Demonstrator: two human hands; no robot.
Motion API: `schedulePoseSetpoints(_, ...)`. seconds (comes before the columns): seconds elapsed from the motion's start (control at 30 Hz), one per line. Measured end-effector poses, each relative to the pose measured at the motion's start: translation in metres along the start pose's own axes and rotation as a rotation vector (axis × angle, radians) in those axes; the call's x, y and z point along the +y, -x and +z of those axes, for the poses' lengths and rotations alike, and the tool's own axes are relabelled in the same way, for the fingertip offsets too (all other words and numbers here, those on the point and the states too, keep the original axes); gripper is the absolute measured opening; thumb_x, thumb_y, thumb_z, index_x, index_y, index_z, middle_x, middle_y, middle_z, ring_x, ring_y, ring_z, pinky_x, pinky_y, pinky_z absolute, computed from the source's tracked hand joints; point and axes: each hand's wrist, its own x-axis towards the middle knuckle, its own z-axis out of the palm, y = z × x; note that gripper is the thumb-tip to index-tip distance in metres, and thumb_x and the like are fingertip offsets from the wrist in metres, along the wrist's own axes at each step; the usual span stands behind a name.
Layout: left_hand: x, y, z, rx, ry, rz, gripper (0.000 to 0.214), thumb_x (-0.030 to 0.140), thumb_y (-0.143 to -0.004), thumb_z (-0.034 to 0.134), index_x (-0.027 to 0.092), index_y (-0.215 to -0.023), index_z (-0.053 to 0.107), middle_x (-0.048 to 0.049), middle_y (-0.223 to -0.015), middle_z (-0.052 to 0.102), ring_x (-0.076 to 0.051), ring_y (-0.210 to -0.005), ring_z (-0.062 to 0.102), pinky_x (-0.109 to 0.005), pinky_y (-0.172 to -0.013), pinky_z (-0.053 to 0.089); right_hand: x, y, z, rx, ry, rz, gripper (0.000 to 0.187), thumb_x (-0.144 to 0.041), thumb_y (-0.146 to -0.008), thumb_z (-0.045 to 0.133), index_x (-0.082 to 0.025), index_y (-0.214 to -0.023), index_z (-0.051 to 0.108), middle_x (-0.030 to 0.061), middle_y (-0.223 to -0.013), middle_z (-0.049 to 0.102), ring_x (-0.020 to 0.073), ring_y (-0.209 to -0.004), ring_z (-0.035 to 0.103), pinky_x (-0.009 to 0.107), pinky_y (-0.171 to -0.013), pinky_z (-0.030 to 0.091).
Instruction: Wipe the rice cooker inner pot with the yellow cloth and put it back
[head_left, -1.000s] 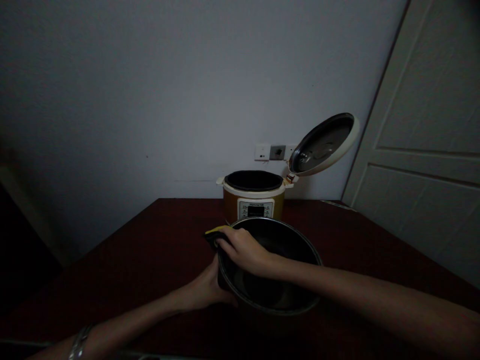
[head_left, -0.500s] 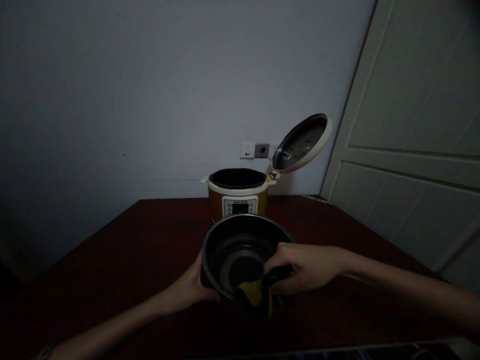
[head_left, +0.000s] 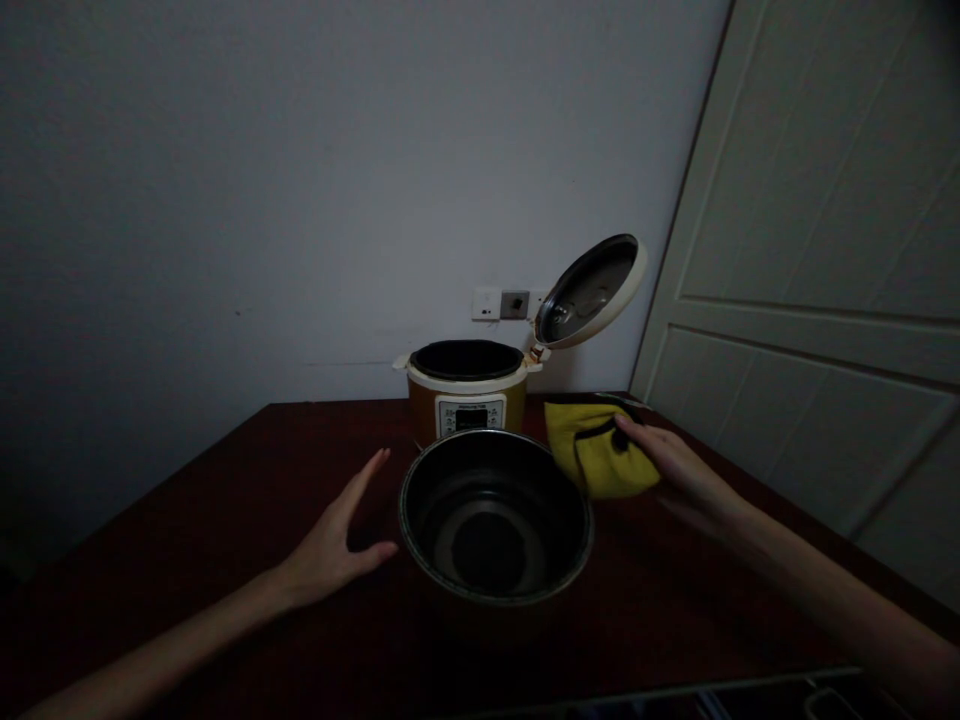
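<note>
A dark inner cooking pot stands upright on the table, its inside facing up toward me. To its left is my left hand, thumb and fingers apart, not touching the rim. My right hand pinches a yellow cloth with dark edging, held at the pot's upper right rim; whether the cloth touches the rim I cannot tell. Behind the pot sits a brown and white electric cooker, its round lid raised to the right.
The dark red table reaches back to a pale wall with sockets behind the cooker. On the right rises a pale panelled door. A dark-framed object, partly cut off, lies along the near edge.
My left hand has let go of the pot and moved left. My right hand has lifted the cloth out of the pot, up and to the right.
</note>
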Motion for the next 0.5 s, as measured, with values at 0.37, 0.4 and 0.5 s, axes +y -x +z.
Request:
schedulePoseSetpoints(0.37,0.121,-0.031,0.048,-0.351,-0.413,0.416,0.035,0.045,-0.084,0.051,0.019,-0.102,0.065,-0.0111,-0.1,0.071,-0.027,-0.09,0.065,-0.036,-0.075,0.05,0.01,0.021,0.014,-0.071,-0.479,0.136,0.019,-0.024,-0.085,0.053,-0.018,-0.101,0.061,0.0048,-0.102,0.069,0.0175,-0.089,0.067,0.031,-0.077,0.056)
schedulePoseSetpoints(0.4,0.128,-0.032,0.056,-0.38,-0.457,0.39,0.037,0.051,-0.081,0.052,0.019,-0.096,0.067,-0.0111,-0.093,0.072,-0.028,-0.084,0.067,-0.036,-0.069,0.05,0.012,0.022,0.014,-0.059,-0.418,0.132,0.019,-0.02,-0.081,0.056,-0.017,-0.099,0.062,0.0053,-0.101,0.07,0.0176,-0.088,0.067,0.03,-0.076,0.056)
schedulePoseSetpoints(0.5,0.137,-0.035,0.078,-0.412,-0.569,0.353,0.051,0.064,-0.077,0.047,0.018,-0.081,0.068,-0.0133,-0.073,0.071,-0.03,-0.065,0.068,-0.036,-0.055,0.048,0.017,0.026,0.012,0.043,-0.176,0.056,0.018,-0.021,-0.075,0.065,-0.015,-0.092,0.065,0.0073,-0.093,0.071,0.0187,-0.078,0.068,0.027,-0.067,0.056)
